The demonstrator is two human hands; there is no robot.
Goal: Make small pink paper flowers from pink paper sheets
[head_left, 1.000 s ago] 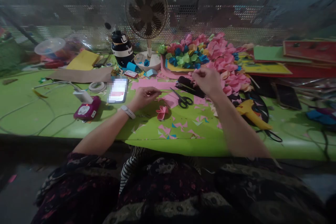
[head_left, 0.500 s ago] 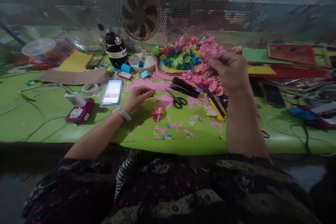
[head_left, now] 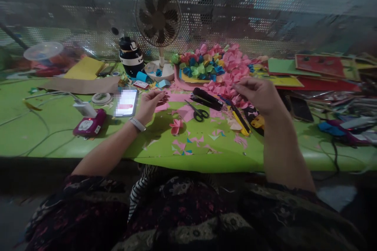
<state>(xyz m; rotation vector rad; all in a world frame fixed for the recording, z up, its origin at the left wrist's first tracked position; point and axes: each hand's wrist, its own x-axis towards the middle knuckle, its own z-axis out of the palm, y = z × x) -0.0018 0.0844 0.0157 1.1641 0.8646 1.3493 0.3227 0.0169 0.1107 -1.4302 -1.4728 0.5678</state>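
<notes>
My left hand point(head_left: 149, 106), with a white band at the wrist, is over pink paper strips point(head_left: 179, 97) beside a phone with a lit screen point(head_left: 126, 102). Its fingertips are drawn together; whatever is between them cannot be made out. My right hand point(head_left: 257, 93) is raised above the right side of the table in a pinch, in front of a heap of pink folded paper pieces point(head_left: 232, 62). Nothing nameable shows in that pinch. Between the hands lie a pink paper flower point(head_left: 176, 126), black scissors point(head_left: 200, 114), a black stapler point(head_left: 206, 99) and a yellow cutter point(head_left: 242, 121).
Paper scraps point(head_left: 196, 140) litter the green table point(head_left: 159, 145). Behind stand a fan point(head_left: 158, 17), a dark bottle point(head_left: 131, 58) and a tray of colourful paper flowers point(head_left: 203, 66). A purple device with a charger point(head_left: 90, 123) sits left; coloured sheets point(head_left: 321, 66) are stacked right.
My left hand has drawn back left and slightly up, off the spot near the scissors. My right hand has lowered and shifted a little right. The view has moved slightly.
</notes>
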